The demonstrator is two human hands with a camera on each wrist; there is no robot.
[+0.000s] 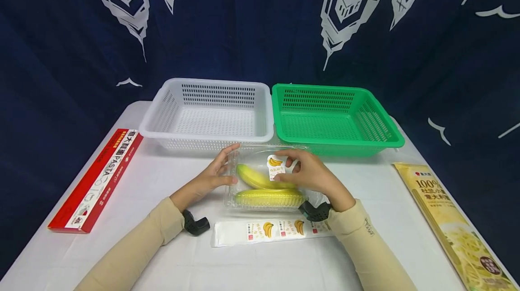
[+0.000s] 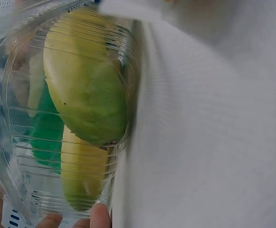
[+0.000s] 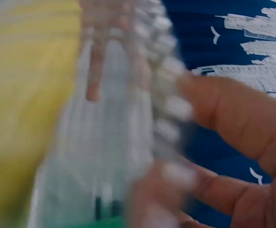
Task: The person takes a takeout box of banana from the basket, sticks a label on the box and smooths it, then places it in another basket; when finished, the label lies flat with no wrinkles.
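Plastic, clear and ribbed, for the rectangular box (image 1: 255, 158) set on the white worktop (image 1: 243, 268), with two curved yellow-green bananas (image 1: 260, 179) lying inside. Spread wide and touching its left end: grip of the left hand (image 1: 209, 178). Narrowed, pinching a small white sticker (image 1: 276, 168) printed with bananas by its right side, over the box's top: grip of the right hand (image 1: 310, 171); cannot tell whether touching the box. Just behind, white perforated basket (image 1: 207, 139) and green perforated basket (image 1: 345, 143); nearer, flat white strip of matching stickers (image 1: 273, 233).
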